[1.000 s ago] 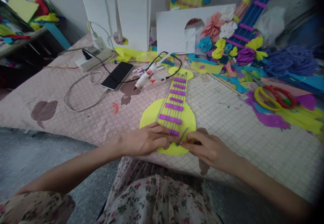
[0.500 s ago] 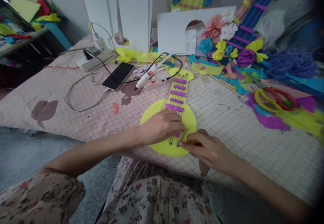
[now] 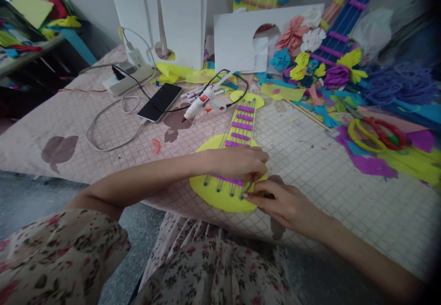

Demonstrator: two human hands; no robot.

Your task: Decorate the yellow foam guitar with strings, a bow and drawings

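Note:
A yellow guitar-shaped cutout (image 3: 210, 198) lies flat on the table, with purple crossbars (image 3: 242, 126) on its neck and a purple strip (image 3: 227, 179) low on its body. Thin grey strings (image 3: 219, 185) run along it, ending in small dark dots near the bottom. My left hand (image 3: 237, 162) reaches across the body, fingers curled together around a loose string (image 3: 248, 187) at the right side; it hides the middle of the body. At the lower right edge, my right hand (image 3: 284, 206) is closed, with a fingertip at the lower end of that string.
A white glue gun (image 3: 200, 106) with its black cable rests behind the cutout, beside a phone (image 3: 160, 102) and a power strip (image 3: 127, 80). Scissors (image 3: 379, 132) lie on coloured scraps to the right. White boards (image 3: 234, 43) and a flower-decorated blue guitar (image 3: 347, 18) stand at the back.
My left hand has moved right across the guitar body, uncovering more strings at the lower left. My right hand has stayed at nearly the same spot.

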